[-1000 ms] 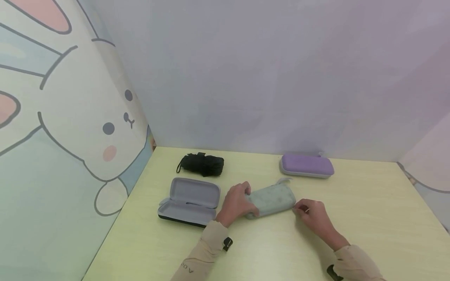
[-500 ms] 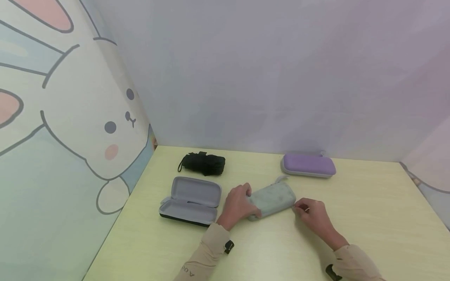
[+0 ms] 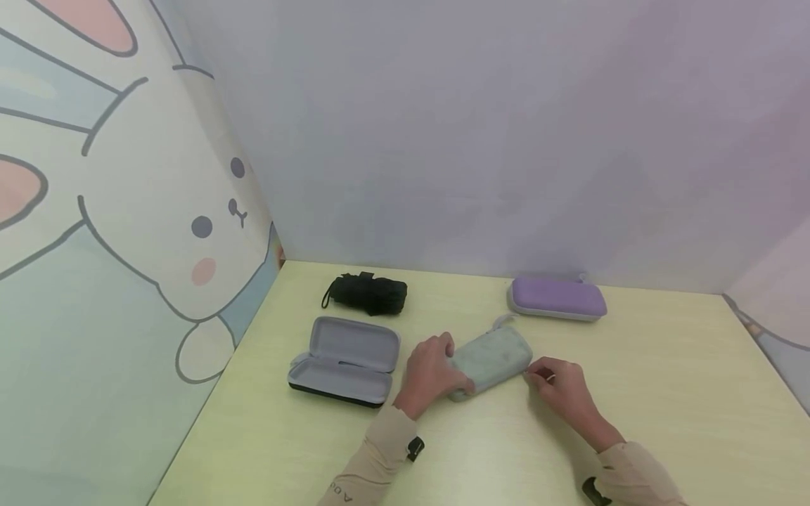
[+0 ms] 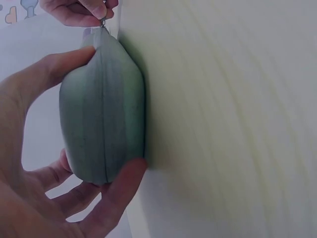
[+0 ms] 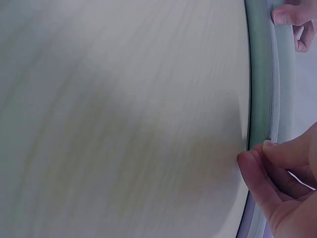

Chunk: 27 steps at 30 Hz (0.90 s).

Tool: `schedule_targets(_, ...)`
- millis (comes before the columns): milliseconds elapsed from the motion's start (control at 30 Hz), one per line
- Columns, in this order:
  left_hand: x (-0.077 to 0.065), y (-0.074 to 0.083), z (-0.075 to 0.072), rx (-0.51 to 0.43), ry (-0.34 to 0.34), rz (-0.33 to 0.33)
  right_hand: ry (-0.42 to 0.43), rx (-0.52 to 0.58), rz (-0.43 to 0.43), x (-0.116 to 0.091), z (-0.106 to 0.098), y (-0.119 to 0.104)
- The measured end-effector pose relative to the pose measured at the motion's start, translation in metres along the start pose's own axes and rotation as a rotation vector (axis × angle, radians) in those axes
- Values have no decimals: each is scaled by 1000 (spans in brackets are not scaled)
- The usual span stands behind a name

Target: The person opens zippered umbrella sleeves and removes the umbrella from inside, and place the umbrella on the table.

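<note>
Tabletop point(image 3: 683, 372) bears 1 umbrella point(image 3: 370, 294), 2 cases point(image 3: 557, 298) point(image 3: 354, 344); 2 grips point(image 3: 430, 376) point(image 3: 568, 395) hold 1 green case point(image 3: 493, 358).

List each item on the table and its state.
Pale green oblong zip case: closed along the visible seam, gripped by the left hand, zip pull pinched by the right hand.
Grey-lined oblong case: open, lid raised.
Purple oblong case: closed.
Short black fabric umbrella: folded.
</note>
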State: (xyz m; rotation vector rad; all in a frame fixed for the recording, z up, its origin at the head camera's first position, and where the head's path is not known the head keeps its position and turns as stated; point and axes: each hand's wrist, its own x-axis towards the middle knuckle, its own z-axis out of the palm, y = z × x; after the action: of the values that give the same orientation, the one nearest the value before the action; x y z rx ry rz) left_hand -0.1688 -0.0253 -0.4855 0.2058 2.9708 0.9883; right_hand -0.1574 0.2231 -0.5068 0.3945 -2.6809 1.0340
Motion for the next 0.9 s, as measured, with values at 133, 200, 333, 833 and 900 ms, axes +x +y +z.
schedule_targets(133,-1,1,0,12,5,-7,-6,7,10,-1,1,-2)
schedule_targets(200,-2,2,0,18,7,-10,-7,8,11,-2,1,-3)
schedule_targets(333,-4,4,-1,10,22,-14,2,6,8,-2,1,-4)
schedule_targets(833,-14,6,7,-24,99,-4,-13,36,16,-2,6,-8)
schedule_targets(900,-15,7,7,-20,109,1,-12,38,15,-2,7,-9)
